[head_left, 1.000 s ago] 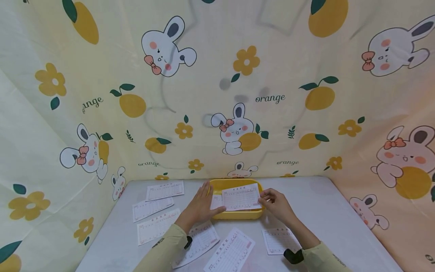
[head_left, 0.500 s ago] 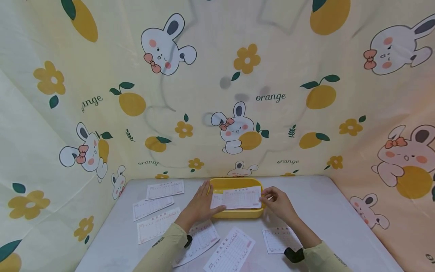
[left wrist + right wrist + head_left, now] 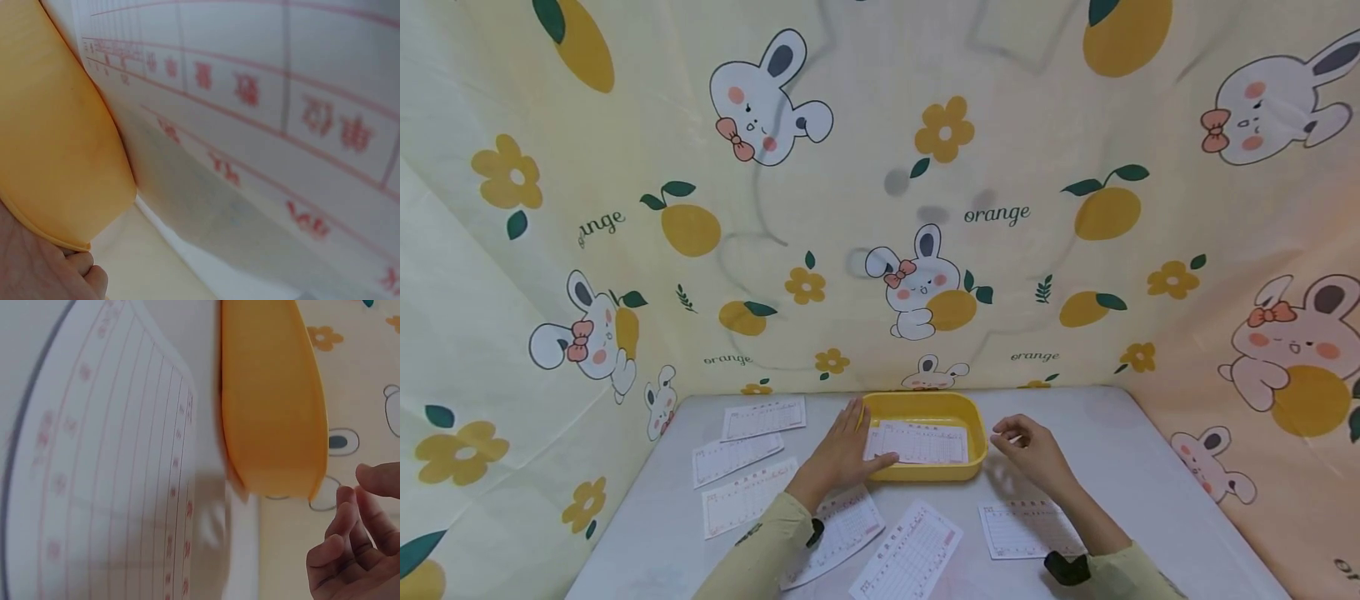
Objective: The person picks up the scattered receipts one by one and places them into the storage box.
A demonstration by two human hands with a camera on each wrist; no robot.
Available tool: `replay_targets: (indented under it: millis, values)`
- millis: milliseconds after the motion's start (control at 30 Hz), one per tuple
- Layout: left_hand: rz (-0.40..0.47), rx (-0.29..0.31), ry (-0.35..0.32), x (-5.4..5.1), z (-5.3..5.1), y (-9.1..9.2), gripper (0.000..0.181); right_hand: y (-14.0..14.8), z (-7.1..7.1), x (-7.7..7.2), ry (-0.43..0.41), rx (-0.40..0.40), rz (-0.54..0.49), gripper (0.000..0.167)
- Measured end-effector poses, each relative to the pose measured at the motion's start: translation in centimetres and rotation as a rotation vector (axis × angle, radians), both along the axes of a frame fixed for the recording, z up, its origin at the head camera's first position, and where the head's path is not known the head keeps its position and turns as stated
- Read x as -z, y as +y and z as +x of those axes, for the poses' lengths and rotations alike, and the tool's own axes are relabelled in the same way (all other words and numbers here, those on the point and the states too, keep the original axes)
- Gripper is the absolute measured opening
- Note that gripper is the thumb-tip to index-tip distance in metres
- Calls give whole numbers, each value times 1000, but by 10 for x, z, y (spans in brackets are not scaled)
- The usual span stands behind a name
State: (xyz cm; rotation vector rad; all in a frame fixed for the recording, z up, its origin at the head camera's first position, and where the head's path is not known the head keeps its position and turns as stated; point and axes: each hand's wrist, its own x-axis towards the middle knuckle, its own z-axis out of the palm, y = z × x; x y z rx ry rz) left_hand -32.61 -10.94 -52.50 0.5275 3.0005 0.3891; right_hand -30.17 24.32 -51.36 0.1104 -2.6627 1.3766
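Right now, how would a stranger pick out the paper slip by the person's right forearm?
On the white table, find the yellow tray. Go from its right end toward the person, and a white paper slip printed with red lines lies partly hidden by the right forearm. It sits farthest right of all the visible slips, apart from them.

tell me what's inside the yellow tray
Inside the yellow tray, a red-printed paper form lies face up, partly covered by the left hand. The tray floor beneath it, and any sheets underneath, cannot be seen.
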Motion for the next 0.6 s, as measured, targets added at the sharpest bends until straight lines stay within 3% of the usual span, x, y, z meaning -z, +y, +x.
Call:
replay_targets:
  millis: [600]
  values:
    - [-12,-2,1,3,-1,0,115,49,29,5,-26,4,103,25]
